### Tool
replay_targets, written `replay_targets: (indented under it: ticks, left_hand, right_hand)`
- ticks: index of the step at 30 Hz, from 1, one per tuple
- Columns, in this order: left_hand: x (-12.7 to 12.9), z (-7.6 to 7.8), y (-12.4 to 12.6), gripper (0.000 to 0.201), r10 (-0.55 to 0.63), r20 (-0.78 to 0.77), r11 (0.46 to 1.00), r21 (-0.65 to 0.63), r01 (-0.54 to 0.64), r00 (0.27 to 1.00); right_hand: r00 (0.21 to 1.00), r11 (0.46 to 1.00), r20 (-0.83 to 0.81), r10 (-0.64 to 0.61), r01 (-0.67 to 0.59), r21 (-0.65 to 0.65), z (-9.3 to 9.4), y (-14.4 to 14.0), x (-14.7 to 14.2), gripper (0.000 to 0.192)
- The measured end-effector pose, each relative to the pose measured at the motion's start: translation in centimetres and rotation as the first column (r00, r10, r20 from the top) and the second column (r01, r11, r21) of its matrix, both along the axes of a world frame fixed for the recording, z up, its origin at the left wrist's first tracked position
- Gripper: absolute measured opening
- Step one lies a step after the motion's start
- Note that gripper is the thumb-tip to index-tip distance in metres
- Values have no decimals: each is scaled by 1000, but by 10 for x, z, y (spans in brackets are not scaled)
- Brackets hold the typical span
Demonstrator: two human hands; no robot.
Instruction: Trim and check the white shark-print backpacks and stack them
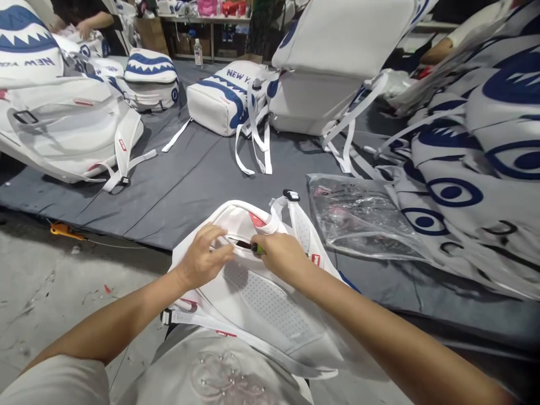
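A white backpack lies on my lap, back panel up, with a perforated mesh patch and white straps. My left hand pinches the fabric at the edge of a narrow zipper slot near the top of the bag. My right hand is closed around a small green-tipped tool, its tip at the same dark slot. A black buckle sits at the end of a strap just beyond the bag.
A grey mat covers the floor ahead, bare concrete to the left. White-and-blue shark-print backpacks lie around, piled high at right. A clear plastic bag lies right of my bag. Another person's hands work far left.
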State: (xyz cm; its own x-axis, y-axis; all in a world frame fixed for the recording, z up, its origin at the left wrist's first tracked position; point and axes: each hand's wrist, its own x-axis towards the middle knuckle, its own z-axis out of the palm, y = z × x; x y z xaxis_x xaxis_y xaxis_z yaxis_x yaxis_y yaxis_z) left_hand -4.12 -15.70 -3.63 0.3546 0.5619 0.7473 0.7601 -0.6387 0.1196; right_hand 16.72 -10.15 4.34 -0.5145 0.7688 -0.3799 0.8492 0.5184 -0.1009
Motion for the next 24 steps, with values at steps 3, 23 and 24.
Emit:
replay_targets:
  ticks: [3,23,24]
  left_hand:
    - [-10,-3,-4,68,304,41,938,-186,-291,952]
    - [-22,-17,-6,68,406,-80,697,-616,-365,910]
    - [-22,-15,-6,67,411,-73,679,-640,-359,909]
  right_hand:
    - [998,998,48,49,-51,27,-4,2,-7,32]
    - [980,984,-91,179,-176,32,6,27,-65,33]
    - [973,982,-130,190,-188,27,3,31,-70,31]
